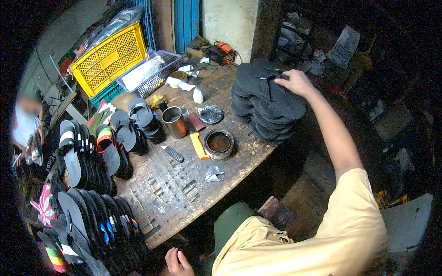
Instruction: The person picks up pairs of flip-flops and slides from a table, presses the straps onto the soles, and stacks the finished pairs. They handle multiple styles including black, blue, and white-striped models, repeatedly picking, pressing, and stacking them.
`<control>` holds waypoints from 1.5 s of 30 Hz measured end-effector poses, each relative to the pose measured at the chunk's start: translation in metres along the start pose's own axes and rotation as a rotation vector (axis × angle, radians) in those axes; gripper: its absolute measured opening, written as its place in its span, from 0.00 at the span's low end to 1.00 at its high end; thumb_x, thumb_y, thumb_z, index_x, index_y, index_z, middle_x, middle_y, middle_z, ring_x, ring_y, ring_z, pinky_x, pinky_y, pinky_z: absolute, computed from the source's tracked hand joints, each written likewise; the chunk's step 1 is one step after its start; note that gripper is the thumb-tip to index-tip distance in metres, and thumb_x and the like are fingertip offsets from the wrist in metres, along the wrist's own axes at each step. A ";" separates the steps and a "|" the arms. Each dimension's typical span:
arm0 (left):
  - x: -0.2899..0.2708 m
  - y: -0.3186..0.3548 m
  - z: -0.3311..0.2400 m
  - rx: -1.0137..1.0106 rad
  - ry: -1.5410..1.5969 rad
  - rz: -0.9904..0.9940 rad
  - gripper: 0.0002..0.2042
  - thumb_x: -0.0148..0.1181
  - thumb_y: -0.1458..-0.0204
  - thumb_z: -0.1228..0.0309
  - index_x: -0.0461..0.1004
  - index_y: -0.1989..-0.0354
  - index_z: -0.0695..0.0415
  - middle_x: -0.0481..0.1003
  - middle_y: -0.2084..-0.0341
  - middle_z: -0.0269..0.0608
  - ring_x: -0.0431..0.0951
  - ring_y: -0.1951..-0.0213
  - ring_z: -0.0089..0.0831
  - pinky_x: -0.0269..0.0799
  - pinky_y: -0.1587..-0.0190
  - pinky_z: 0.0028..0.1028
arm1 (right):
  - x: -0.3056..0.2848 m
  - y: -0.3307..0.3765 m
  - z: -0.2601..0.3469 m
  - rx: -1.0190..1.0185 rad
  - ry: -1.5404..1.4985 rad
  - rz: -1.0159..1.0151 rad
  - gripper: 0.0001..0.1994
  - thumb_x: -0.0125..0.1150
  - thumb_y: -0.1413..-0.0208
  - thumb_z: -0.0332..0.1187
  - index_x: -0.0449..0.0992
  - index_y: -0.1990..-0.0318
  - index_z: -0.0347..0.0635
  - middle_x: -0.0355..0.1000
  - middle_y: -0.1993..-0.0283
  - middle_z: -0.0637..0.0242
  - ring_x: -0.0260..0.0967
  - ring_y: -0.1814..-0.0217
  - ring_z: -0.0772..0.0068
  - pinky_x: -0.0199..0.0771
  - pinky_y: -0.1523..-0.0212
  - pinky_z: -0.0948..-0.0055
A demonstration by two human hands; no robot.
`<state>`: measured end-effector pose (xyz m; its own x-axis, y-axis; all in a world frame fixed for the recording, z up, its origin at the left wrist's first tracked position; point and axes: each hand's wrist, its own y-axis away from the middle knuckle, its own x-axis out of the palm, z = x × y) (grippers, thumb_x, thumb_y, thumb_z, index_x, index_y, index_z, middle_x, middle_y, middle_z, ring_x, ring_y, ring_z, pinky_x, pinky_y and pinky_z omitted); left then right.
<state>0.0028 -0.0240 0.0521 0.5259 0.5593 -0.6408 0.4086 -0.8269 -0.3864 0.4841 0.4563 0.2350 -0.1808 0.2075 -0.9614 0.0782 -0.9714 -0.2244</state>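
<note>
Currently, the black sandal stack (267, 101) at the desk (179, 193) far edge is being pressed by the spread right hand (297, 83); left hand (177, 262) is being held loosely curled, empty, below the near edge.

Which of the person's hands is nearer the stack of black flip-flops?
Right. The right hand rests on top of the stack of black flip-flops; the left hand is far off, below the table edge.

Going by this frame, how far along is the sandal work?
Looks done: rows of strapped sandals stand along the table's left edge. In hand: the right hand rests on a stack of black sandals. The left hand is low, holding nothing visible. Left: I cannot tell how much of that stack.
</note>
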 end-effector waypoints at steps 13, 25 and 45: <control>0.004 0.023 0.013 -0.066 0.018 0.168 0.08 0.60 0.40 0.75 0.80 0.56 0.66 0.81 0.60 0.55 0.81 0.56 0.49 0.77 0.50 0.39 | -0.037 0.028 0.078 -0.478 -0.004 -0.470 0.06 0.62 0.43 0.23 0.74 0.59 0.35 0.75 0.61 0.47 0.75 0.56 0.40 0.74 0.58 0.53; 0.058 -0.022 -0.046 -0.603 1.027 0.107 0.36 0.54 0.32 0.65 0.41 0.23 0.59 0.67 0.39 0.56 0.77 0.46 0.36 0.74 0.43 0.34 | 0.122 0.213 0.356 -0.758 -0.362 -0.351 0.10 0.65 0.54 0.27 0.75 0.62 0.41 0.69 0.72 0.62 0.75 0.73 0.59 0.76 0.74 0.63; 0.072 -0.004 0.000 -0.537 0.688 -0.181 0.36 0.56 0.36 0.78 0.43 0.24 0.64 0.51 0.28 0.56 0.58 0.31 0.38 0.56 0.31 0.34 | 0.179 0.202 0.207 -0.314 -0.721 -0.146 0.07 0.70 0.45 0.25 0.83 0.58 0.38 0.79 0.61 0.60 0.77 0.62 0.66 0.76 0.59 0.70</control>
<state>0.0389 0.0196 0.0073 0.6799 0.7332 0.0068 0.7328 -0.6798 0.0310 0.2650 0.2736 0.0508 -0.7916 0.1000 -0.6028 0.2579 -0.8397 -0.4780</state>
